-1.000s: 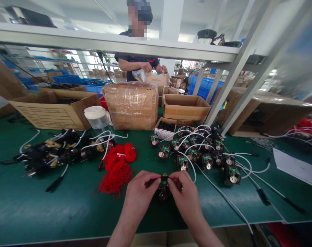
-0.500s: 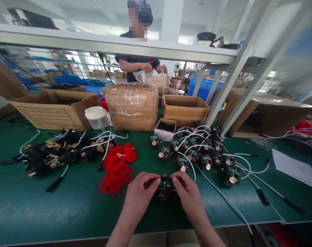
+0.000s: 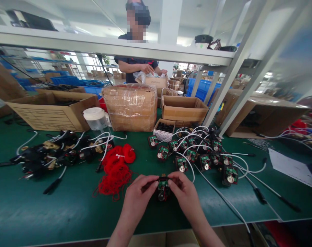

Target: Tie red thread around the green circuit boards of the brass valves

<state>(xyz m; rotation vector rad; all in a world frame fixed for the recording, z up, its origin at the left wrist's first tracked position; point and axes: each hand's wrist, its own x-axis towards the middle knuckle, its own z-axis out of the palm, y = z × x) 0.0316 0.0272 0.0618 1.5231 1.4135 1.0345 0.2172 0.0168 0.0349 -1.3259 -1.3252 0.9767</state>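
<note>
A small black unit with a green circuit board [image 3: 163,188] is upright at the front middle of the green table. My left hand [image 3: 141,192] pinches its upper left edge with thumb and forefinger. On the opposite side my right hand [image 3: 183,190] grips the upper right edge the same way. A dark strip shows between the fingertips; its details are too small to tell. Several similar units with green boards [image 3: 181,164] and white cables stand behind and to the right. A tangle of red thread [image 3: 114,176] lies left of my hands.
Black and brass parts [image 3: 50,154] are heaped at the left. Behind stand a wrapped carton [image 3: 131,108], a lidded clear jar [image 3: 96,120] and a small box of black pieces [image 3: 164,128]. Slanted metal posts [image 3: 222,75] rise at right. Across the table, a person handles a plastic-lined box.
The view has shifted slightly. Both my hands stay on the unit with little movement. Across the table, the person's hands have moved over the plastic-lined box.
</note>
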